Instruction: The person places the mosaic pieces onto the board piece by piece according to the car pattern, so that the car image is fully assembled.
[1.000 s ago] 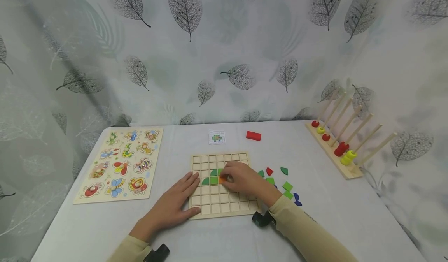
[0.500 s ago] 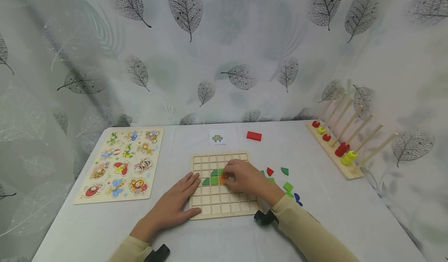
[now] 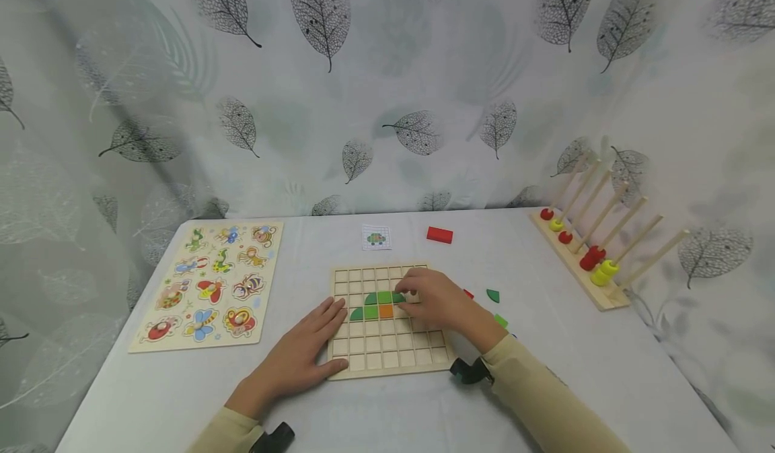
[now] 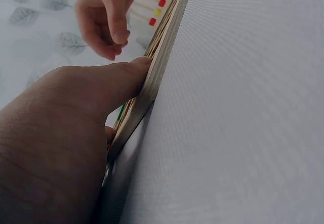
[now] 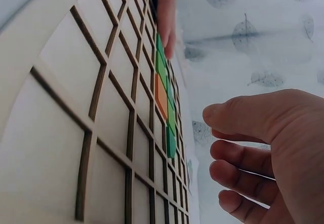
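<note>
My left hand (image 3: 305,349) lies with fingers spread on the left edge of the wooden grid board (image 3: 387,359). In the left wrist view its thumb (image 4: 129,72) rests on the board's rim. My right hand (image 3: 438,305) hovers over the board's right part, fingers loosely bent and nothing between them, as the right wrist view shows. In the grid sit an orange square (image 3: 385,311), green squares (image 3: 371,311) and dark green quarter-round pieces (image 3: 356,314). One more quarter-round piece (image 3: 397,297) sits right by my right fingertips.
Loose pieces, such as a green quarter-round (image 3: 493,295), lie right of the board, partly hidden by my right hand. Behind it are a pattern card (image 3: 377,237) and a red block (image 3: 439,235). An insect puzzle (image 3: 208,285) stands left, a bead-peg rack (image 3: 575,258) right.
My right hand has let go of the orange square, now flat in its cell, and moved right and slightly back. The quarter-round beside the upper green square has come into view. The left hand stays put.
</note>
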The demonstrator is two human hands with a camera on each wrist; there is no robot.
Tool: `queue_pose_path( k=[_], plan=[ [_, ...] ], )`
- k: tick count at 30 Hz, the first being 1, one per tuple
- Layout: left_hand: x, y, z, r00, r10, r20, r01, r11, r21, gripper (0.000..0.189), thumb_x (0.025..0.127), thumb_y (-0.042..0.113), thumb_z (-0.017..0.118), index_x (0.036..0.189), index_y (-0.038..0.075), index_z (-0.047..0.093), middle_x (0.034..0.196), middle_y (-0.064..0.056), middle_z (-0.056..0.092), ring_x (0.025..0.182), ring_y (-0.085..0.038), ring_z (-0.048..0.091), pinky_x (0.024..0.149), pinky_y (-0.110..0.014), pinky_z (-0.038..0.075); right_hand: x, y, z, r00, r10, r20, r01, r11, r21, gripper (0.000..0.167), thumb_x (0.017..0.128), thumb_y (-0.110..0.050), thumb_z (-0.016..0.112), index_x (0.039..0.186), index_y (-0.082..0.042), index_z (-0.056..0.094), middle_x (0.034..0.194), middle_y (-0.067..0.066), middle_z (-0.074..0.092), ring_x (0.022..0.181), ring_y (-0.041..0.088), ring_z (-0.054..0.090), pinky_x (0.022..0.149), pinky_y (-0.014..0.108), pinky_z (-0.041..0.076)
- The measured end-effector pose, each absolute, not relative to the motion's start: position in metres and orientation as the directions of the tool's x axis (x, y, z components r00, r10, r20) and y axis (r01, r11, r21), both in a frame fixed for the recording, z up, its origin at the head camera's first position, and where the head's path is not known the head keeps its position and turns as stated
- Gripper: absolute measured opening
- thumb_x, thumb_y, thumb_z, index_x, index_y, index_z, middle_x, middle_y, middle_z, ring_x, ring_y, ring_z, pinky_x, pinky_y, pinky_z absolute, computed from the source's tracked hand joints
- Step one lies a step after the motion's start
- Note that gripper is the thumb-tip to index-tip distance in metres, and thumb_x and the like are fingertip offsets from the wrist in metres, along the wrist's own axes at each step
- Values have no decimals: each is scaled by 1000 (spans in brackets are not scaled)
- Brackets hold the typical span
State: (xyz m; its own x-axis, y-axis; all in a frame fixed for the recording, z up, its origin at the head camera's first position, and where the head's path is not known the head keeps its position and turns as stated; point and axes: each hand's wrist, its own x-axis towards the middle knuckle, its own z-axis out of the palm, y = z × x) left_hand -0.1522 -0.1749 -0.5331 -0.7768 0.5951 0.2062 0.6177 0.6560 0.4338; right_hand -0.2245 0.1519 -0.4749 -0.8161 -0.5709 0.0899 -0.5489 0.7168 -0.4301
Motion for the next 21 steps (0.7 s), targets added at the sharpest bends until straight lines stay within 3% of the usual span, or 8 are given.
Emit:
queue_pose_path(
  k=[7, 21],
  plan=[
    [-152, -176, -533, -779, 594, 203, 615, 658, 434, 92, 100, 59, 69, 168, 6, 39, 177, -6, 30, 164, -30, 21, 127, -55, 32, -223, 167, -471, -833, -546, 88, -525, 732, -434, 23, 95, -19, 85, 118, -16, 81, 107, -8, 69, 96, 10, 63, 85, 30, 59],
    [-152, -175, -535, -779, 594, 201, 616, 665, 422, 92, 100, 60, 68, 168, 6, 39, 177, -5, 30, 164, -29, 21, 127, -55, 32, -225, 194, -461, -817, -546, 186, -569, 711, -412, 22, 93, -13, 86, 113, -8, 80, 107, 0, 72, 94, 19, 66, 80, 36, 58]
  ],
)
